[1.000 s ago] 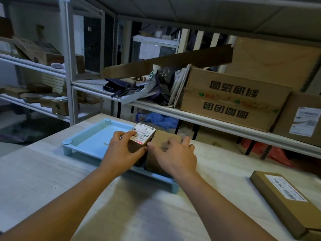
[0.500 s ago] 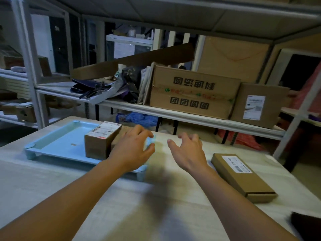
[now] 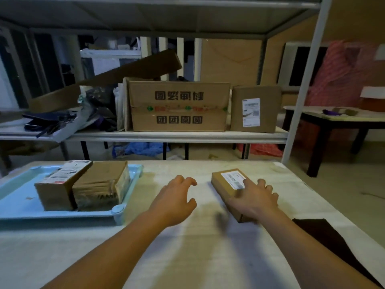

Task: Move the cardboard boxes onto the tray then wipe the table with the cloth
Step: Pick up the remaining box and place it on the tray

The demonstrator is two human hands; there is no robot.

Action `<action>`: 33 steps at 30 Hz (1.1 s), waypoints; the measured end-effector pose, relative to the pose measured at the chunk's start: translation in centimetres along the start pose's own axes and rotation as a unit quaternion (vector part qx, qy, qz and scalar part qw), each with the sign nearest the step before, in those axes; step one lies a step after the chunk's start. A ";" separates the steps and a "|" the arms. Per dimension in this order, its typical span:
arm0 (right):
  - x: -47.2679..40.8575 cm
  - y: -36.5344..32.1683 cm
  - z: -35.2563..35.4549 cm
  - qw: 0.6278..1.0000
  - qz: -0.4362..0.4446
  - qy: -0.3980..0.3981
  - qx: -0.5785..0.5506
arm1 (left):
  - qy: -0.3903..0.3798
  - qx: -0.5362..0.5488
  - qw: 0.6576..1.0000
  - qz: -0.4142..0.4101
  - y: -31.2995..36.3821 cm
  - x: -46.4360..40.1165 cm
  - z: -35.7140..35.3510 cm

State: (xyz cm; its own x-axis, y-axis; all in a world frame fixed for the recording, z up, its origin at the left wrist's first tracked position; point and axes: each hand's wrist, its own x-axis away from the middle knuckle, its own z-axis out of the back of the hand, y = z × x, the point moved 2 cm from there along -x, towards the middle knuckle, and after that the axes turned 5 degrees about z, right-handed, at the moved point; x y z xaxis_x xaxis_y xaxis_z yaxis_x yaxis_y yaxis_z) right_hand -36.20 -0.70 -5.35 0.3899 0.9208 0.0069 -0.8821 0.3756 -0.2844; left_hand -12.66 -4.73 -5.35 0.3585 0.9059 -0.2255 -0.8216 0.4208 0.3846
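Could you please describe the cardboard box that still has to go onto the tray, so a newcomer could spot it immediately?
On the pale table, look right of the blue tray. The flat box lies there under the right hand. Unlike the two taller boxes on the tray, it is thin and rests directly on the tabletop.

Tray (image 3: pixel 18 203) pale blue; 2 brown cardboard boxes (image 3: pixel 83 184) on it, 1 with a white printed label; flat brown box (image 3: pixel 226 185) with white label; table (image 3: pixel 187 257) off-white, faintly streaked; cloth (image 3: pixel 325 236) dark brown; shelf carton (image 3: pixel 179 106) tan, black characters.
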 end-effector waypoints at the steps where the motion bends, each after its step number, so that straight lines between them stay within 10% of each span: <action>1: 0.0 0.5 -0.3 1.000 -0.004 -0.007 0.002 | -0.004 -0.002 1.000 -0.001 0.2 -0.1 -0.3; 7: 0.0 1.3 -0.8 1.000 0.005 0.009 -0.004 | -0.002 -0.012 1.000 0.008 0.7 0.2 -0.2; 10: 0.1 0.8 0.4 0.983 -0.006 0.001 -0.181 | 0.008 0.008 1.000 0.027 0.2 0.6 0.4; 15: 1.6 -0.9 3.3 0.824 -0.022 -0.162 -0.542 | 0.037 0.102 0.991 0.079 -1.9 1.6 1.5; 24: 4.3 -3.9 3.4 0.737 0.010 -0.283 -0.613 | 0.070 0.359 0.921 0.131 -6.7 4.5 6.5; 33: 6.3 -12.8 1.4 0.727 -0.032 -0.258 -0.636 | 0.071 0.466 0.868 0.158 -12.5 11.0 10.7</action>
State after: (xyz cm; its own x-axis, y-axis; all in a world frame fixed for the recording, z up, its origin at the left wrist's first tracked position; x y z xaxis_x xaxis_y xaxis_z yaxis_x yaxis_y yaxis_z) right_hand -22.80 0.42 -0.35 -0.0202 0.9457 0.3245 0.2187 0.3208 -0.9215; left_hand 6.34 0.45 -3.05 0.0679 0.9959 -0.0593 -0.1304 0.0677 0.9891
